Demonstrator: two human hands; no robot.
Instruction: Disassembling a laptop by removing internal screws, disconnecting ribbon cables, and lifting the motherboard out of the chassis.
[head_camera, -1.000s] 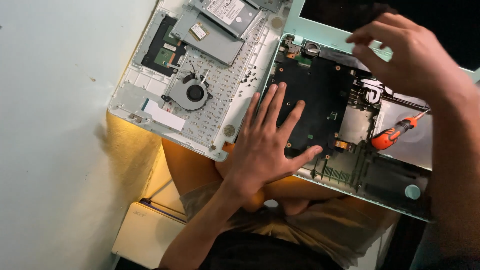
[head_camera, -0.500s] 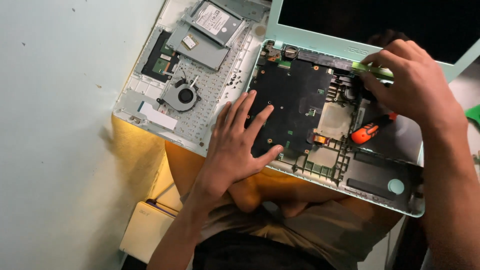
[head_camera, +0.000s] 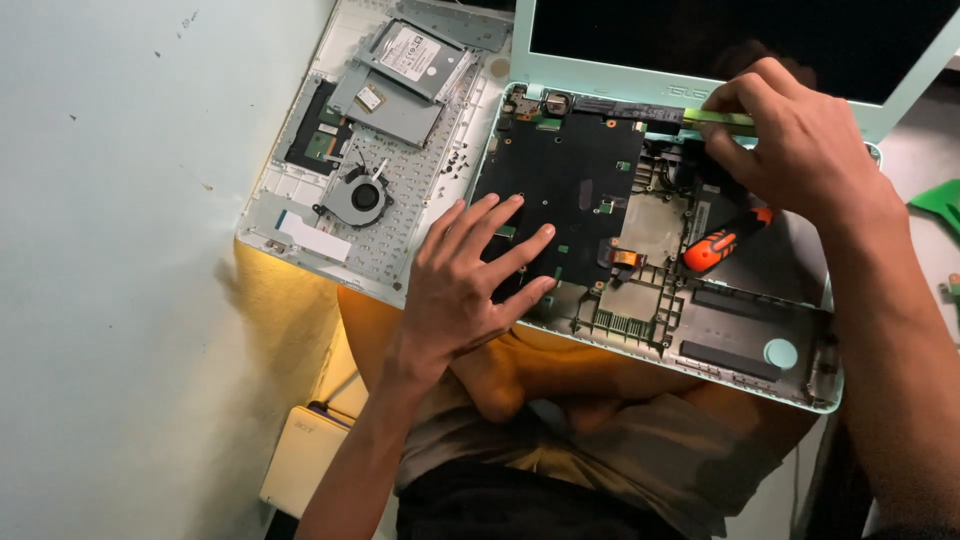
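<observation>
An opened mint-green laptop base (head_camera: 700, 345) rests on my lap with its black mainboard (head_camera: 575, 185) exposed. My left hand (head_camera: 465, 285) lies flat, fingers spread, on the board's near left corner. My right hand (head_camera: 795, 145) is at the hinge edge, fingers pinched on a thin green strip-like tool (head_camera: 720, 117) and curled round an orange-handled screwdriver (head_camera: 722, 243), whose handle sticks out below the palm. The dark screen (head_camera: 740, 40) stands open behind.
To the left lies the removed white keyboard cover (head_camera: 300, 205), upside down, carrying a fan (head_camera: 357, 197), a silver drive (head_camera: 415, 50) and loose screws (head_camera: 455, 160). A white box (head_camera: 300, 460) sits on the floor below. A green piece (head_camera: 940, 200) lies at the right edge.
The view shifted so the laptop sits lower and more central. My right hand slid right along the hinge edge with the green tool. My left hand stayed flat on the board.
</observation>
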